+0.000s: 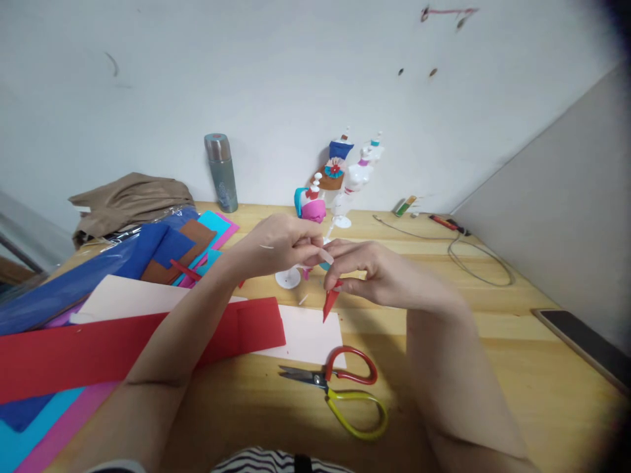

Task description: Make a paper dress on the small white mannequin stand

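Observation:
My right hand [374, 272] pinches a small pointed red foam piece [330, 303], its tip hanging down over the table. My left hand [280, 244] is closed beside it, fingertips meeting the right hand's over a little white mannequin stand [288, 277]; what the left fingers grip is too small to name. Both hands hover above a wooden table [493, 368]. A long red foam sheet [123, 348] lies under my left forearm, on a pale pink sheet [305, 335].
Scissors [345, 387] with red and yellow handles lie near the table's front. Blue, cyan, brown and pink foam sheets [162, 253] pile at left. Small dressed mannequins [340, 177], a grey flask [221, 172], a cable [473, 259] and a phone [582, 341] sit farther off.

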A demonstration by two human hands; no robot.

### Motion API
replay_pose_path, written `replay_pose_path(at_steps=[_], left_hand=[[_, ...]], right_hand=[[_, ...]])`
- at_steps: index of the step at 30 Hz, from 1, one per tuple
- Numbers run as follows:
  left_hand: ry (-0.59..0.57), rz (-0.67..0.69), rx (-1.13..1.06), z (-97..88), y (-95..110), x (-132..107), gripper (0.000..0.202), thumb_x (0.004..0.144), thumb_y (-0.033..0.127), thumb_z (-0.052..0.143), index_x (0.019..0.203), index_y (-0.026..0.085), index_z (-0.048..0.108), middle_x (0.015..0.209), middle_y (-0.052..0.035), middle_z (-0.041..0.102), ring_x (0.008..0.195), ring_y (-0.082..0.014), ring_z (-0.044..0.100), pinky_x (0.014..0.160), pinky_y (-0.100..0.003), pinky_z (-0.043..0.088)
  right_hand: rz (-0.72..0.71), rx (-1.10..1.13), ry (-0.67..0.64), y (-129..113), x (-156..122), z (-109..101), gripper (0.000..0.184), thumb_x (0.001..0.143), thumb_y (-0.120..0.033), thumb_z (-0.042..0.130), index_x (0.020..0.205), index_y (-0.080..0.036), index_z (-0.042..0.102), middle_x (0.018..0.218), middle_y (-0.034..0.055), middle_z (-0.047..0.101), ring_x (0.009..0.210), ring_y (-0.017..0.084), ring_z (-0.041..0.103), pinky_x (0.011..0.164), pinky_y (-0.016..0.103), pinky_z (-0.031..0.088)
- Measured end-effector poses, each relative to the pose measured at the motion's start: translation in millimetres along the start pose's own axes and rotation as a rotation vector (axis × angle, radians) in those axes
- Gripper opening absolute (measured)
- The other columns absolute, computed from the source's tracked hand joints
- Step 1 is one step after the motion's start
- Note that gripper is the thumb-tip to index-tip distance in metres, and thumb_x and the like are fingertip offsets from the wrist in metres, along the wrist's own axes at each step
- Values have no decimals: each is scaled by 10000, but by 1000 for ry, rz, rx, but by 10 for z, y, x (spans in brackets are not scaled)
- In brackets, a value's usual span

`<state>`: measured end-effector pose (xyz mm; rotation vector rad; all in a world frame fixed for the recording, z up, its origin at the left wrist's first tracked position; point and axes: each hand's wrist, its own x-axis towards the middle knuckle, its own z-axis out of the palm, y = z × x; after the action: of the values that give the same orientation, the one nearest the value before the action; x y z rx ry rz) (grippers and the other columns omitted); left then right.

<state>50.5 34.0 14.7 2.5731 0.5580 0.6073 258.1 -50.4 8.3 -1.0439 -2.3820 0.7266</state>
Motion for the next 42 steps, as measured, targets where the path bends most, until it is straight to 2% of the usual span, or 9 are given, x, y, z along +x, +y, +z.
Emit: replay_pose_path(at_steps=[10, 15, 21, 28, 30, 33, 36, 39, 42], left_hand=[[26, 61, -60, -118, -85, -27, 155, 842, 222, 549, 713, 159, 609, 631, 30, 568, 577, -79, 478, 543, -198, 367], [-31, 14, -118, -249, -112, -66, 143, 859, 242, 559, 740, 167, 581, 639, 26, 587, 583, -85, 523, 561, -195, 404], [-40, -12, -223, -341, -159, -71, 187, 879, 306, 563, 754, 169, 581, 680, -3, 652, 641, -108, 622, 627, -211, 481], [-75, -25, -242, -347, -172, -68, 129, 857, 226, 565, 755, 157, 604, 718, -11, 663, 659, -101, 624, 630, -204, 483], [-71, -37, -243, -347, -162, -70, 141, 863, 227, 568, 746, 155, 602, 718, -13, 665, 658, -102, 626, 625, -205, 482], [-72, -51, -249, -347, -155, -69, 156, 870, 250, 575, 750, 156, 609, 710, -8, 666, 644, -100, 622, 618, -205, 480], [-86, -48, -250, -345, -162, -66, 173, 881, 274, 578, 761, 158, 622, 691, -4, 662, 630, -94, 606, 599, -196, 462], [-97, -33, -249, -345, -170, -67, 174, 880, 266, 577, 750, 157, 616, 688, -5, 659, 626, -88, 596, 586, -188, 447], [-98, -40, -268, -347, -171, -70, 139, 865, 231, 570, 750, 160, 599, 684, -1, 649, 627, -90, 598, 591, -190, 452]], right_hand=[[116, 79, 39, 75, 50, 27, 129, 882, -187, 618, 842, -212, 738, 1159, 79, 744, 1030, 192, 697, 898, 350, 540], [150, 65, 34, 104, 82, 35, 150, 870, -156, 599, 829, -206, 734, 1188, 82, 738, 1057, 188, 695, 926, 353, 531], [109, 79, 32, 111, 77, 31, 124, 875, -178, 629, 823, -217, 734, 1176, 79, 744, 1067, 197, 690, 942, 377, 536], [-7, 163, 36, 46, 30, -42, 156, 921, -287, 642, 818, -228, 743, 1070, 74, 767, 1019, 199, 690, 921, 383, 530], [-27, 183, 98, 26, 46, -30, 158, 917, -302, 643, 809, -234, 735, 965, 60, 765, 909, 191, 688, 848, 369, 533], [9, 176, 336, 28, 114, 48, 129, 892, -305, 649, 802, -245, 720, 828, 36, 721, 789, 191, 646, 754, 366, 512], [36, 141, 553, 66, 211, 148, 88, 868, -304, 652, 819, -255, 707, 819, 28, 704, 789, 199, 627, 763, 378, 499], [69, 54, 647, 107, 285, 207, 35, 848, -283, 661, 852, -256, 683, 841, 26, 705, 795, 198, 623, 791, 386, 497], [78, 6, 660, 140, 317, 220, 11, 846, -256, 650, 853, -249, 653, 827, 23, 693, 796, 199, 620, 783, 379, 499]])
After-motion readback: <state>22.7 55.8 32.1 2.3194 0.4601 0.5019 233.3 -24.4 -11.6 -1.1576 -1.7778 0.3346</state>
